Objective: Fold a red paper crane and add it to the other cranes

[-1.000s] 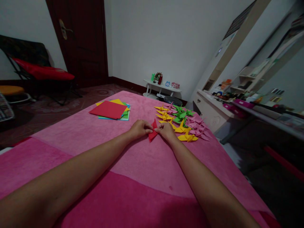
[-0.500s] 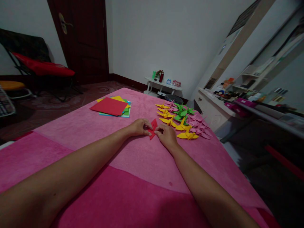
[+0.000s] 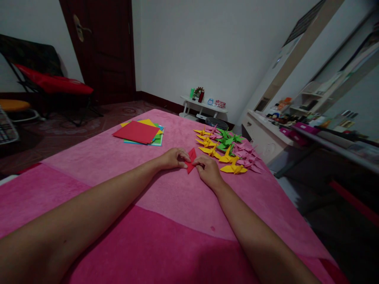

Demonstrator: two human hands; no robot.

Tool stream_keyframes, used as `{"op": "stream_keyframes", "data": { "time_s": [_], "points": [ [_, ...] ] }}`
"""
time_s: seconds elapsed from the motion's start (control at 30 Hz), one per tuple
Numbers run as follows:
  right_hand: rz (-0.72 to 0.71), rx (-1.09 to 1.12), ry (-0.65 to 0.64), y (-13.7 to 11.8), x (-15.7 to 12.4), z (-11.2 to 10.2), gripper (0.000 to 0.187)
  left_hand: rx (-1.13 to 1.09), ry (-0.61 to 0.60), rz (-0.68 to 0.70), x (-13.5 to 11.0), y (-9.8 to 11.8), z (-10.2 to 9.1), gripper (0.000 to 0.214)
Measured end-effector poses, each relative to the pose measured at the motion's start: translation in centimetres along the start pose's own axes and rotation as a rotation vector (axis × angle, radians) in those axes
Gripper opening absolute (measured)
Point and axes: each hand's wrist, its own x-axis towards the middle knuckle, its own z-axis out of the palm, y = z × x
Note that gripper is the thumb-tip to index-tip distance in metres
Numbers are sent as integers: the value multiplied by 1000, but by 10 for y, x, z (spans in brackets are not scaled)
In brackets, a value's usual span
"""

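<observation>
Your left hand (image 3: 173,158) and right hand (image 3: 209,169) pinch the small red folded paper (image 3: 191,159) with closed fingertips — the soft pink blanket (image 3: 177,197) underneath could skew the crease.

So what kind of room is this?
Probably a home bedroom: a pink plush blanket lies under the red folded paper, a cluttered white dressing table stands at the right, a dark wooden door behind.

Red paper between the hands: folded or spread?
Folded: the red paper is a narrow pointed shape, pinched by left hand and right hand.
</observation>
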Motion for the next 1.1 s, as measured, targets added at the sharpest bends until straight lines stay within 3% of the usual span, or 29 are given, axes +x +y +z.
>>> {"op": "stream_keyframes", "data": {
  "time_s": [0.3,0.5,0.8,1.1],
  "points": [
    [-31,-40,-2,-5,-2,0,29,68,22,-33,3,1,4,28],
    [-151,-46,-112,-17,-5,-7,28,90,-7,-40,3,3,3,28],
    [-203,-81,-214,-18,-5,-13,30,90,-28,-22,3,3,1,24],
    [-218,-63,-227,-26,-14,-12,34,115,-24,-22,2,2,1,23]
  ]
}}
